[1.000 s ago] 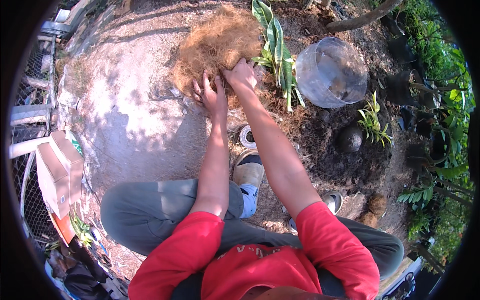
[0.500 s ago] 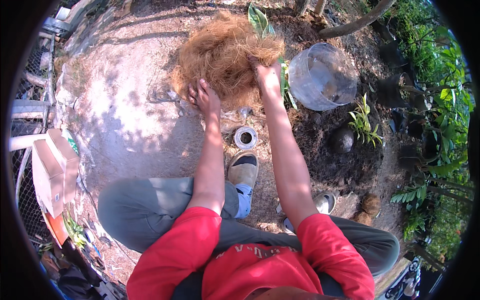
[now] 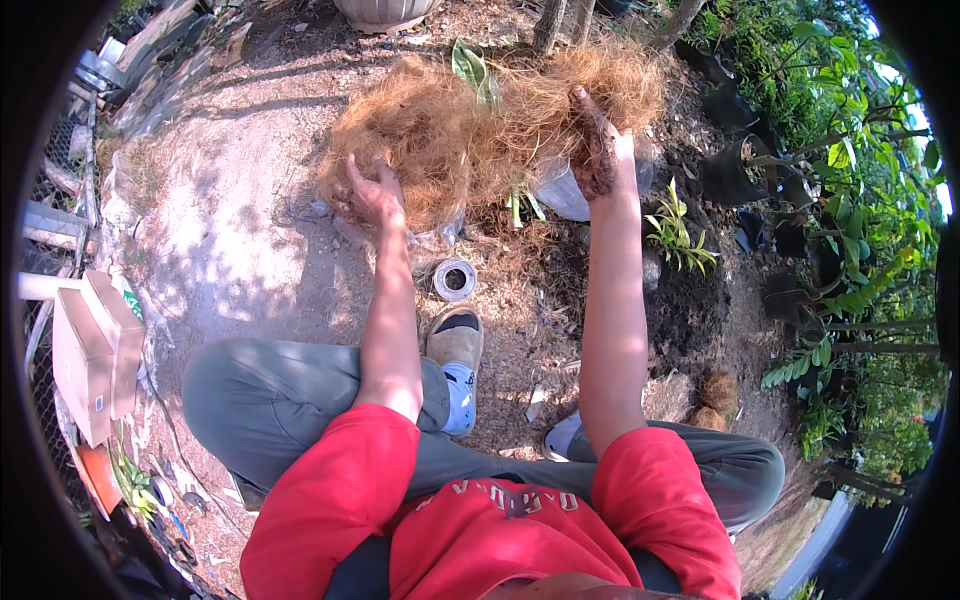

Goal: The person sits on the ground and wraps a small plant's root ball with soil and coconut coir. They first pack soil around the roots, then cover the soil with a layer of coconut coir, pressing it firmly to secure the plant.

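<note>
A big tangled mass of brown coconut fibre (image 3: 450, 140) lies on the sandy ground ahead of me. My left hand (image 3: 370, 192) rests against its lower left side, fingers spread. My right hand (image 3: 598, 140), dirty with soil, is raised and gripping a clump of the fibre, pulling it up and to the right. A green leafy plant (image 3: 478, 75) pokes up behind the pile. A translucent plastic pot (image 3: 565, 190) is partly hidden under the lifted fibre.
A roll of tape (image 3: 454, 279) lies on the ground by my foot. An open cardboard box (image 3: 90, 355) stands at the left. Dark soil, a small green plant (image 3: 678, 230) and black nursery pots (image 3: 735, 165) sit to the right.
My right hand has risen and swung to the right, lifting a clump of fibre over the plastic pot. The view has moved closer to the pile.
</note>
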Available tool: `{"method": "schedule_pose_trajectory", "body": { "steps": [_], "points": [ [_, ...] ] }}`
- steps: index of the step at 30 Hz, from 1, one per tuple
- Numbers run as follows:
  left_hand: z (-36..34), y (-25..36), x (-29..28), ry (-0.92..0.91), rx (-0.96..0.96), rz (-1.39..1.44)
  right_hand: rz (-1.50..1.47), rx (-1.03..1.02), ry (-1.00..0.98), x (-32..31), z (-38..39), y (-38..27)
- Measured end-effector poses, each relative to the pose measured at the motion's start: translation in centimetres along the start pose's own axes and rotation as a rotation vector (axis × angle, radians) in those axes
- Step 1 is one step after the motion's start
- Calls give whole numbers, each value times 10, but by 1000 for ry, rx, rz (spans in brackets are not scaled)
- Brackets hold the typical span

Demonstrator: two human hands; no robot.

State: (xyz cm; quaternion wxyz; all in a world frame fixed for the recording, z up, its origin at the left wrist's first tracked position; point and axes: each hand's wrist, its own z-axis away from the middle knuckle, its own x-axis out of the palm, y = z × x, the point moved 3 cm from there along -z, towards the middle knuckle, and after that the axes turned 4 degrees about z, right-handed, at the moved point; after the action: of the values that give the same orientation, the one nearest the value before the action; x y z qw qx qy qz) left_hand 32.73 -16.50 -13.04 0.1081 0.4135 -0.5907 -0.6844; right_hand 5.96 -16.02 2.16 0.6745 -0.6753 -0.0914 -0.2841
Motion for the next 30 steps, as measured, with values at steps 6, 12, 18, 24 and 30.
{"method": "schedule_pose_trajectory", "body": {
  "steps": [6,12,18,24,30],
  "points": [
    [-18,83,-13,-260,334,210,-225,133,-31,-29,-6,8],
    [38,108,-6,-1117,49,694,-448,165,-15,-37,3,18],
    [67,136,-21,-964,39,309,-362,297,170,-55,19,30],
    [81,154,-19,-1284,426,145,-437,179,118,-74,28,25],
    [150,167,-44,-1203,128,578,-613,51,-89,-106,43,21]
  ]
}}
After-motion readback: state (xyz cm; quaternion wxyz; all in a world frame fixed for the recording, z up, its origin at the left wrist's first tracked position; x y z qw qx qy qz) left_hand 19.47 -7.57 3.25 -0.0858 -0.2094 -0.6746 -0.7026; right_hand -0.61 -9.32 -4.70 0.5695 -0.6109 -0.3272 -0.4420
